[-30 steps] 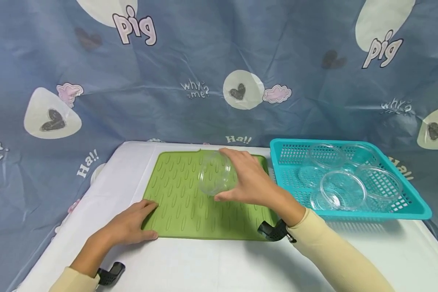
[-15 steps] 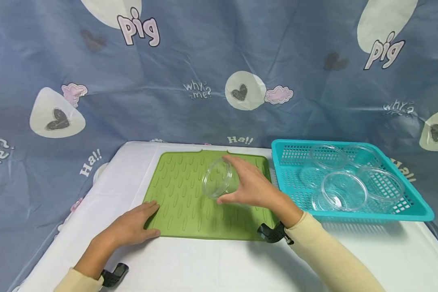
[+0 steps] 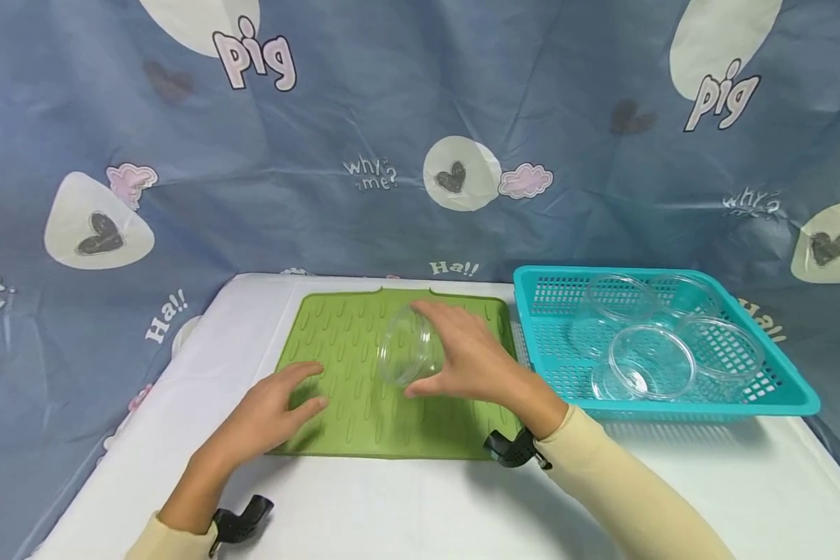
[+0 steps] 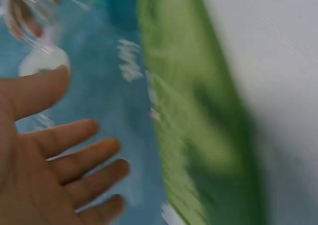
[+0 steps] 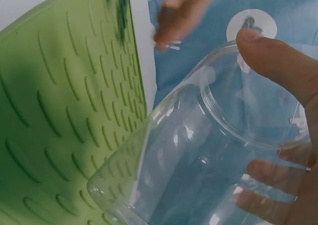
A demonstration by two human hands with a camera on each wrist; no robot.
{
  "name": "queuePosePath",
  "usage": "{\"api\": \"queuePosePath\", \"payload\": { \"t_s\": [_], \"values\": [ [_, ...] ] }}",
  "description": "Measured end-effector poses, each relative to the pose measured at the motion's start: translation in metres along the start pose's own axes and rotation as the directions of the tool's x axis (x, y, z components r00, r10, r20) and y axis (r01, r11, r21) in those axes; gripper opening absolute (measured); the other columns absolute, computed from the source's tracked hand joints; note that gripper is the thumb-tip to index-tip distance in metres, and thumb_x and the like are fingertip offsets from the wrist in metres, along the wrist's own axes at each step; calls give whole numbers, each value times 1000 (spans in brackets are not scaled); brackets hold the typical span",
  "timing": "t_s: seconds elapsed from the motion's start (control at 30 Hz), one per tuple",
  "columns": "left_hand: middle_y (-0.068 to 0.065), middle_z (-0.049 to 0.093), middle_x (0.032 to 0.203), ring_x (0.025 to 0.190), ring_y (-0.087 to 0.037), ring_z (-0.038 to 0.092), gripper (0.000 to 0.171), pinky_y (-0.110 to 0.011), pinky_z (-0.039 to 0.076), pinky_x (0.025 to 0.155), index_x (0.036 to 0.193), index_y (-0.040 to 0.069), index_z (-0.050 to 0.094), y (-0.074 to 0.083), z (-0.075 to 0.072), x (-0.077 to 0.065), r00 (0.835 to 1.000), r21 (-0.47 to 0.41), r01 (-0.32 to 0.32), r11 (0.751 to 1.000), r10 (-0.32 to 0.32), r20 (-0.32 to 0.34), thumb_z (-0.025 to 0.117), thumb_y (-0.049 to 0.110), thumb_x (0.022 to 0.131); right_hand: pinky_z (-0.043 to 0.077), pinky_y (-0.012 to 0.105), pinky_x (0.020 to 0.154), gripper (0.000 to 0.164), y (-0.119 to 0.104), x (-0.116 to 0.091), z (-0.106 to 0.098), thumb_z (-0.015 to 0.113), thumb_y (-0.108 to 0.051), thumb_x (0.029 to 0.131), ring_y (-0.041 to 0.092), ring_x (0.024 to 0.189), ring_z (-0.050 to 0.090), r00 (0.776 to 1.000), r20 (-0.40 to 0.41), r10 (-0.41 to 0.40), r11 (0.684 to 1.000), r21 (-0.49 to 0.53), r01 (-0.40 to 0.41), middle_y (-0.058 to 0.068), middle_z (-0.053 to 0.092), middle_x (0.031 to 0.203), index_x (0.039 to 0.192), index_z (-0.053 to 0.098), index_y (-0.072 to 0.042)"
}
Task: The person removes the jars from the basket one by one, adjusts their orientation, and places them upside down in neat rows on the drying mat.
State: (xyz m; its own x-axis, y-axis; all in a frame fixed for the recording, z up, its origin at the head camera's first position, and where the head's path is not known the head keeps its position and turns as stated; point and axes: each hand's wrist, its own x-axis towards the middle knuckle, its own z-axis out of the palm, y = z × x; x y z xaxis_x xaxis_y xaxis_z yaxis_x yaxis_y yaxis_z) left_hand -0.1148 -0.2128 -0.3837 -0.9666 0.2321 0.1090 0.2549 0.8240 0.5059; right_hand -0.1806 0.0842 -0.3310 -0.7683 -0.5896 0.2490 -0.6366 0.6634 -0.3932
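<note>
My right hand (image 3: 469, 354) grips a clear plastic tub (image 3: 402, 350) between thumb and fingers, the tub lying on its side above the green ribbed mat (image 3: 364, 424). In the right wrist view the tub (image 5: 174, 140) is see-through, with fingers curled around its far side and the thumb at its edge. My left hand (image 3: 269, 408) hovers over the mat's left front part with fingers spread and nothing in its grasp. The left wrist view shows that palm (image 4: 64, 170) bare.
A turquoise slotted basket (image 3: 546, 381) stands to the right on the white tablecloth (image 3: 364, 505). Several clear tubs (image 3: 654, 362) are inside it. Behind the table hangs a blue printed curtain (image 3: 322, 218).
My left hand has lifted from the mat's left edge and moved inward and forward over it. The right hand has tilted the held tub slightly, staying over the mat.
</note>
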Motion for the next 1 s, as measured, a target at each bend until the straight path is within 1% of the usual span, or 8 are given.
{"api": "queuePosePath", "payload": {
  "t_s": [0.1, 0.2, 0.3, 0.43, 0.53, 0.6, 0.83, 1.0],
  "values": [
    [-19, 50, 149, 139, -42, 46, 49, -63, 41, 110, 143, 6, 50, 25, -3, 13, 996, -122, -60, 991, 51, -73, 58, 28, 100, 39, 60, 114, 113, -2, -1, 0, 90, -56, 61, 30, 143, 44, 1000, -21, -2, 1000, -20, 2, 5, 46, 155, 153, 35, -18],
    [-16, 46, 152, 140, -38, 45, 51, -59, 45, 109, 148, 9, 43, 49, -2, 24, 989, -229, -126, 965, 103, -110, 54, 28, 102, 41, 60, 112, 113, -6, -3, -1, 90, -57, 61, 28, 142, 45, 999, -36, -8, 999, -33, 7, 3, 47, 154, 152, 36, -18],
    [-14, 40, 156, 139, -36, 45, 60, -55, 48, 107, 153, 11, 34, 67, 0, 28, 987, -292, -152, 944, 128, -100, 57, 29, 101, 43, 60, 109, 112, -13, -5, 0, 90, -56, 61, 28, 140, 47, 998, -50, -48, 998, -49, 45, 3, 48, 152, 151, 38, -17],
    [-9, 30, 162, 138, -35, 47, 84, -54, 50, 104, 159, 18, 20, 82, 4, 25, 994, -310, -105, 945, 95, -47, 67, 42, 93, 45, 59, 106, 111, -23, -9, 2, 89, -58, 61, 31, 135, 51, 988, -74, -133, 984, -125, 123, 7, 51, 149, 149, 40, -14],
    [-6, 25, 164, 135, -32, 50, 101, -52, 52, 103, 160, 22, 14, 88, 7, 22, 998, -298, -69, 952, 62, -33, 75, 48, 85, 45, 55, 107, 108, -29, -12, 3, 87, -61, 63, 32, 131, 53, 979, -86, -186, 965, -201, 166, 8, 52, 148, 149, 42, -13],
    [-5, 26, 164, 134, -31, 51, 105, -49, 53, 103, 160, 21, 15, 90, 9, 22, 997, -295, -70, 953, 57, -52, 80, 45, 81, 45, 53, 107, 107, -31, -13, 4, 86, -61, 63, 31, 130, 53, 975, -91, -203, 958, -223, 179, 8, 52, 148, 148, 42, -13],
    [-8, 43, 151, 126, -30, 56, 93, -41, 59, 97, 154, 15, 34, 88, 7, 19, 975, -292, -174, 940, 123, -185, 84, 28, 77, 45, 53, 107, 108, -27, -15, 7, 85, -61, 63, 28, 133, 51, 977, -90, -194, 965, -198, 174, 3, 50, 150, 151, 38, -21],
    [-10, 48, 146, 123, -32, 58, 88, -41, 60, 94, 151, 12, 38, 86, 4, 18, 964, -262, -215, 941, 161, -213, 84, 25, 77, 46, 52, 106, 107, -21, -17, 9, 85, -60, 64, 26, 133, 52, 979, -82, -186, 970, -175, 169, 1, 49, 149, 153, 34, -27]
  ]
}}
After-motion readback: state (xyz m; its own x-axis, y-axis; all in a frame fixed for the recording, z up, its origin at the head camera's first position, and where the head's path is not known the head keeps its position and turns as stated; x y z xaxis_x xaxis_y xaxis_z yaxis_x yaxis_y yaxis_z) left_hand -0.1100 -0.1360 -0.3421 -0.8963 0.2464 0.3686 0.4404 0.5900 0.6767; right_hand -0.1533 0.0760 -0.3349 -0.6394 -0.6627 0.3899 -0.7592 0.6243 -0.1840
